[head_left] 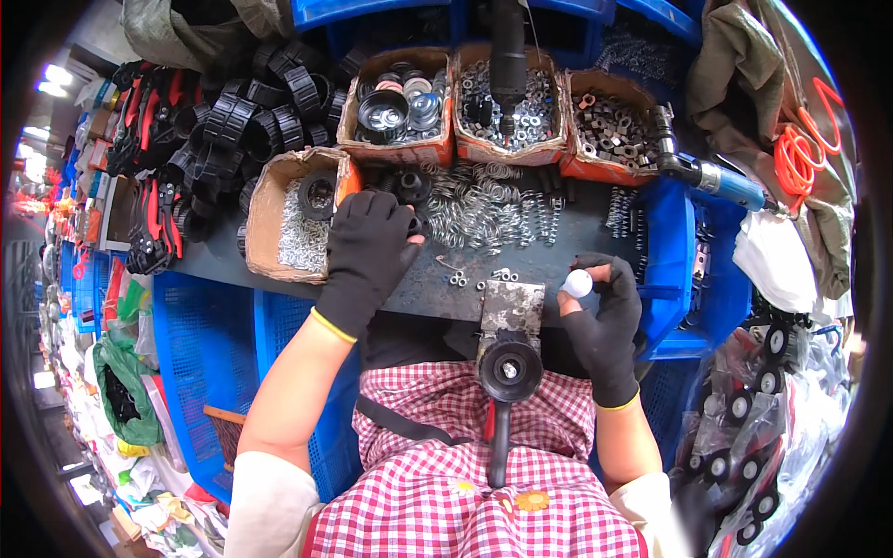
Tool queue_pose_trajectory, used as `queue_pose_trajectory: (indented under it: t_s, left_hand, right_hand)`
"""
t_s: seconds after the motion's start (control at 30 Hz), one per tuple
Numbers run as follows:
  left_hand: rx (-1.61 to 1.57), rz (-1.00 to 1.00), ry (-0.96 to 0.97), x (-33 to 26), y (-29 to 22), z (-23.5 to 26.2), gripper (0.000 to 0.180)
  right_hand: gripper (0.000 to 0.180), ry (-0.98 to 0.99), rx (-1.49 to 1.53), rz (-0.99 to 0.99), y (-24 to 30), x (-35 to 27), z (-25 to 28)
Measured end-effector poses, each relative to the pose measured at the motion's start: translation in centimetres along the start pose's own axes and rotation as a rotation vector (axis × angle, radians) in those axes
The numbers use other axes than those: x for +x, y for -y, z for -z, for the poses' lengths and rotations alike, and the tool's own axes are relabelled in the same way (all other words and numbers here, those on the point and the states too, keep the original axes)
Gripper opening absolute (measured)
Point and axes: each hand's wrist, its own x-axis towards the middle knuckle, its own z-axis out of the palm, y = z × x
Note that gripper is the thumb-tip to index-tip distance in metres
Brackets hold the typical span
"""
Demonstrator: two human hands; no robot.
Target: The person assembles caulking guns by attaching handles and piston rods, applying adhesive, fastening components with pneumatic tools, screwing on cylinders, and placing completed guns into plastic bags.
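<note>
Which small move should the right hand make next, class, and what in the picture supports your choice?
Perhaps the right hand should carry the white ball toward the black round piece at the metal plate. The ball is pinched between thumb and finger, while that piece lies close by, its shiny centre exposed.

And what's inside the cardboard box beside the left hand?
The cardboard box holds many small silvery pieces and a black ring-shaped part. The left hand hides some of the box's right side; anything beneath the pieces is covered.
</note>
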Motion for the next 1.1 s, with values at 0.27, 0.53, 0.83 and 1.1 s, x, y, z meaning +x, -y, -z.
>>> queue_pose_trajectory:
  t_s: [0.27,0.53,0.83,1.1]
  left_hand:
    - [-1.326,0.449,0.014,-0.3,-5.4,5.0,0.03]
    - [-1.781,0.499,0.062,-1.2,-11.5,3.9,0.056]
    - [-0.898,0.069,-0.407,-2.3,-10.6,1.2,0.051]
    - [-0.706,-0.099,-0.468,-1.9,-10.4,1.6,0.041]
  right_hand:
    - [0.037,0.314,0.584,-0.316,5.3,0.2,0.0]
    - [0.041,0.166,0.97,-0.512,5.4,0.4,-2.9]
    - [0.031,-0.024,0.392,-0.193,5.1,-0.9,0.6]
    - [0.031,-0.049,0.045,-0.024,7.3,-0.7,0.6]
